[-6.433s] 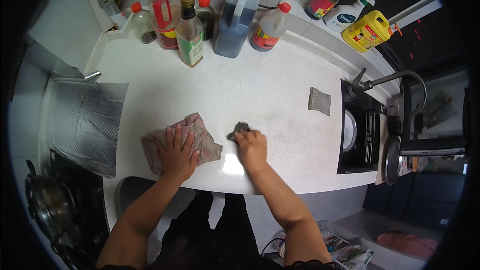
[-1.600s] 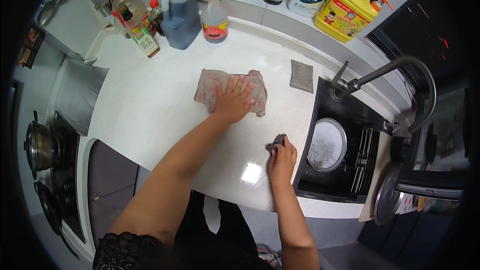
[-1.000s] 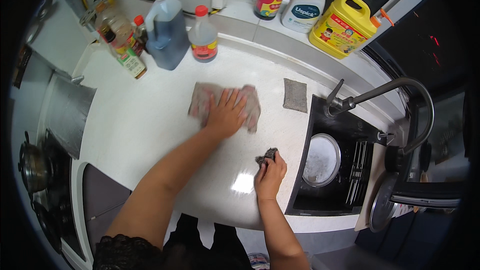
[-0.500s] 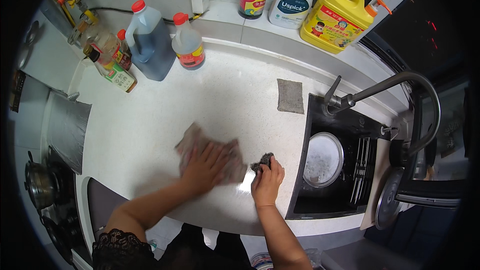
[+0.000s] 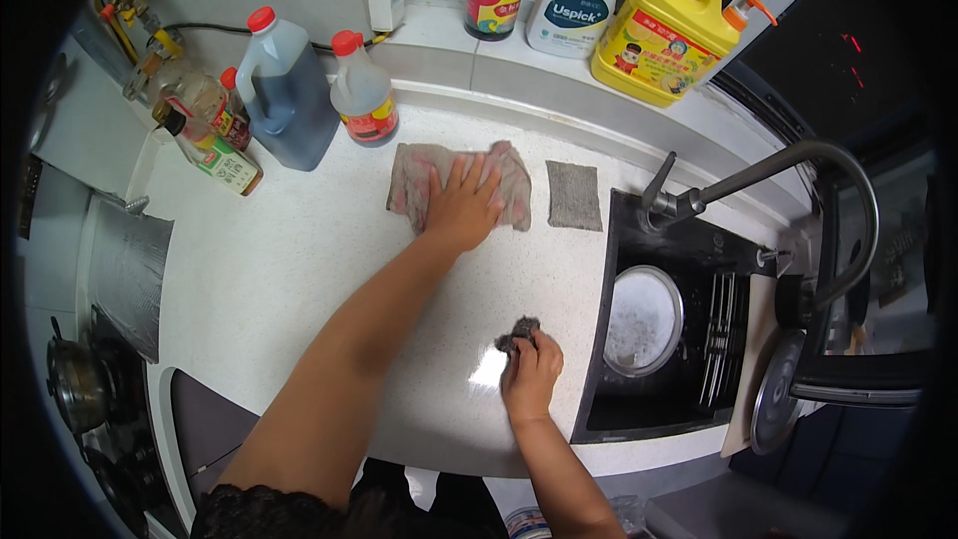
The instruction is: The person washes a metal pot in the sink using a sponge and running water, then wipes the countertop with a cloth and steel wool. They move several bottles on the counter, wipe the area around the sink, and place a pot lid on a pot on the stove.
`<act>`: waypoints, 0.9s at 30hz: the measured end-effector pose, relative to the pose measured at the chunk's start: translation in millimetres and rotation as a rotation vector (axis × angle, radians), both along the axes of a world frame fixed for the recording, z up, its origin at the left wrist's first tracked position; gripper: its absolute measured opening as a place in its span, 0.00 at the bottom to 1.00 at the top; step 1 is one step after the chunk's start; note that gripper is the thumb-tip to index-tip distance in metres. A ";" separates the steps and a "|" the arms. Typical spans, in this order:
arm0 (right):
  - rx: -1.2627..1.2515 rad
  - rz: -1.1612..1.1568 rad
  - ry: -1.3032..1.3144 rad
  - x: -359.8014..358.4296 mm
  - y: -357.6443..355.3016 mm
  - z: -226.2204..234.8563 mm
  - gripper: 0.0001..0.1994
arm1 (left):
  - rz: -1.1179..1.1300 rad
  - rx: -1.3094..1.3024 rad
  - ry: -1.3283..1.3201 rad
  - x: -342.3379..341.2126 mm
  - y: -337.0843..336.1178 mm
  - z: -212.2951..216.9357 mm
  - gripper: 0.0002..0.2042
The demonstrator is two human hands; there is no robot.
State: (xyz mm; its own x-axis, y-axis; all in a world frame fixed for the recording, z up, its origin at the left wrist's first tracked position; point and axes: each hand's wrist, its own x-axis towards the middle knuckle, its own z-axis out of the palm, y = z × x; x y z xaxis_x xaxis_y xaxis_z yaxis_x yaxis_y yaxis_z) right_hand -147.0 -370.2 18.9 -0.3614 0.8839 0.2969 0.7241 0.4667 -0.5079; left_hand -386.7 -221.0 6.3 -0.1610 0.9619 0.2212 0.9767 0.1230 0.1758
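My left hand [image 5: 462, 205] lies flat, fingers spread, on a pinkish-grey cloth [image 5: 414, 178] near the back of the white countertop [image 5: 289, 269]. My right hand [image 5: 531, 375] grips a small dark scouring pad [image 5: 515, 332] pressed on the counter close to the sink's left rim. A square grey cloth [image 5: 574, 196] lies flat just right of the pink cloth, apart from both hands.
A black sink [image 5: 689, 339] with a round pan [image 5: 646, 319] and a curved faucet [image 5: 758, 175] sits at right. Sauce and oil bottles [image 5: 289, 90] stand at the back left. A yellow jug [image 5: 667, 32] and spray bottle [image 5: 569, 0] rest on the ledge. A stove with a pot [image 5: 75, 384] is at far left.
My left hand has pushed the pink cloth from the counter's front toward the back wall. My right hand with the pad has stayed beside the sink.
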 end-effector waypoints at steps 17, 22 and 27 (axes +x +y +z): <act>0.287 -0.245 0.248 -121.5 339.7 10.5 0.06 | -0.037 -0.103 -0.108 3.6 -50.5 30.3 0.28; 0.177 -0.320 0.181 -96.9 348.6 24.7 0.06 | -0.049 -0.097 -0.117 -1.6 -49.0 22.2 0.28; 0.237 -0.224 0.132 -145.4 333.4 30.7 0.05 | -0.103 -0.055 -0.131 2.4 -20.8 18.1 0.27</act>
